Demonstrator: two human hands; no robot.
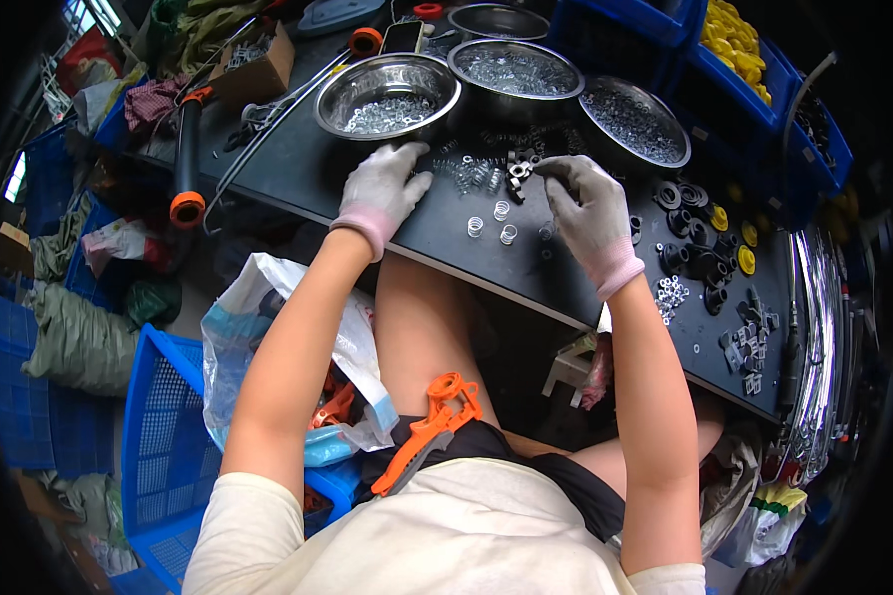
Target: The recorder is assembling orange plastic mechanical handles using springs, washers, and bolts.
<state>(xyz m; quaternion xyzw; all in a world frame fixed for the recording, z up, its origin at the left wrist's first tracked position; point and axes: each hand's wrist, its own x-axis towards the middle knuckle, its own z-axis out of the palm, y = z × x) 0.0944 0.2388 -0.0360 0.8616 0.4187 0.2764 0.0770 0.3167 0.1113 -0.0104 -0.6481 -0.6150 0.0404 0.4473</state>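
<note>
My left hand (385, 190), in a white glove with a pink cuff, rests over the near part of the black table (298, 183), thumb apart from its fingers and nothing seen in it. Just right of it lie several small coil springs (476, 176). My right hand (590, 203), gloved alike, has its index finger stretched to a little heap of small black and white parts (519, 171); its thumb stands apart below. Between the hands, nearer me, stand three loose springs (507, 234). An orange plastic tool with a grey lever (432, 431) lies on my lap.
Steel bowls of small metal parts (388, 96) line the back. Blue bins (764, 109), one with yellow pieces (734, 45), stand back right. Black rings and sleeves (690, 233) and metal clips (749, 342) lie at right. A black-and-orange tube (189, 159) overhangs the left side.
</note>
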